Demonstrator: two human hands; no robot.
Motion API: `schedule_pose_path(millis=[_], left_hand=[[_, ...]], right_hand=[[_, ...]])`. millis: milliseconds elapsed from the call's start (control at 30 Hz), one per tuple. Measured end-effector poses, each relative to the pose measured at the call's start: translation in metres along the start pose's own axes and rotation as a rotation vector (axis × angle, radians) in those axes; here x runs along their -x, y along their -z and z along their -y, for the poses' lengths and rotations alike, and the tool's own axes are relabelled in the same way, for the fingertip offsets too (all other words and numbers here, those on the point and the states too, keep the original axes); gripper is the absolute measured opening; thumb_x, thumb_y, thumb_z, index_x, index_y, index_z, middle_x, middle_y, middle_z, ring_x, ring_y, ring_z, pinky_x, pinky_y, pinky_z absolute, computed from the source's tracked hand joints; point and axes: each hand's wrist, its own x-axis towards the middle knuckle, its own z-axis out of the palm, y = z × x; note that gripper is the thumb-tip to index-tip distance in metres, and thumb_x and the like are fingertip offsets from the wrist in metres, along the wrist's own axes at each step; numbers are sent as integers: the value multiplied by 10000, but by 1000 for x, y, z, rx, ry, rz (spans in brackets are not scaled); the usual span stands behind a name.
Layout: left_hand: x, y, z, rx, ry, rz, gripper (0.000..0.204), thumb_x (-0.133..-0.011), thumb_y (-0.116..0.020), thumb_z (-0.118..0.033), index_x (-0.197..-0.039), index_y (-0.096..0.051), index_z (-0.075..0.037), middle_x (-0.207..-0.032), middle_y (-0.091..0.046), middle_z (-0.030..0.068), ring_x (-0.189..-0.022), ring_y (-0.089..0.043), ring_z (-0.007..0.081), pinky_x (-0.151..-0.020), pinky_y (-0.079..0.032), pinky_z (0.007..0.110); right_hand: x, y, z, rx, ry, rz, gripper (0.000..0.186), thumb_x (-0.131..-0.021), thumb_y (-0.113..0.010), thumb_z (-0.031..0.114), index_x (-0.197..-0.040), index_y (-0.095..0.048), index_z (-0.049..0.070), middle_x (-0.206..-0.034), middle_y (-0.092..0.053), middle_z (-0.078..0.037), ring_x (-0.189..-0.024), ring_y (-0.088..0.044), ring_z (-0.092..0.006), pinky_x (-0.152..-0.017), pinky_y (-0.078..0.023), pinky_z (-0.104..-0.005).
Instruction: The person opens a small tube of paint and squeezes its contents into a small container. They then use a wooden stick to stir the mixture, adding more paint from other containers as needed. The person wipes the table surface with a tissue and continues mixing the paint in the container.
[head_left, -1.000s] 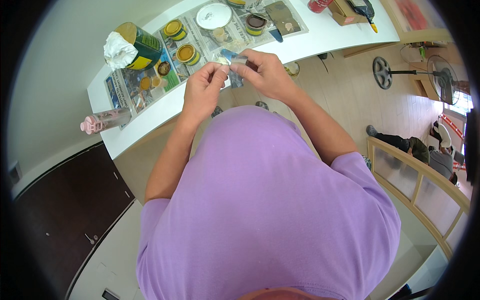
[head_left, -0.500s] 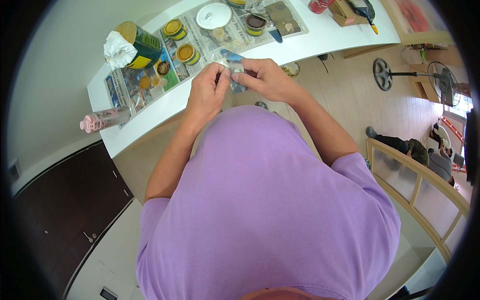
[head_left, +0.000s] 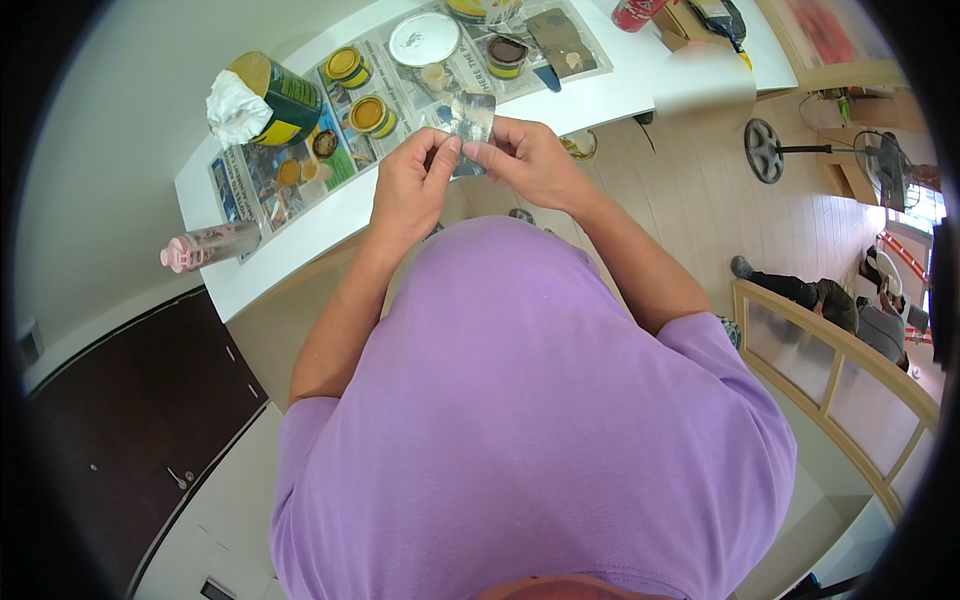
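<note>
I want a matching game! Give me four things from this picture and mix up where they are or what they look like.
Things:
1. Small clear packet
2. Pink bottle
3. Big green and yellow can
4. Round white lid

Descriptions:
A. Lying on its side at the table's left end
B. Stuffed on top with a white rag
C. Pinched between the left hand and right hand
D. Lying flat on the newspaper

Pairs: 1-C, 2-A, 3-B, 4-D
</note>
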Motion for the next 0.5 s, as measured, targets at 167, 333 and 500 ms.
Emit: schedule_pose_path(millis=[167,333,500], left_hand=[[-6,-3,2,306,189,88,299,-1142,-612,-290,-1013,-683,-30,-785,-616,-15,-721,-523,76,-660,-442,268],[-13,5,6,415,260,94,327,-1157,-576,-320,-994,-674,-54,-800,-613,-16,-733,-534,61,-669,-441,249],[-14,16,2,140,58,66,301,-1156,-584,-321,-1036,-683,-64,-823,-625,-23,-722,-503,46,-658,-425,237]], right_hand=[[0,0,1,342,393,-123,287,-1016,-762,233,-918,-672,-21,-668,-588,-91,-634,-543,-153,-615,-469,-364],[-2,-7,4,332,322,-142,311,-999,-787,248,-900,-666,-21,-673,-593,-121,-611,-509,-188,-605,-469,-383],[-7,-8,12,283,71,-76,330,-995,-790,247,-872,-659,-30,-658,-564,-67,-623,-474,-145,-581,-440,-363]])
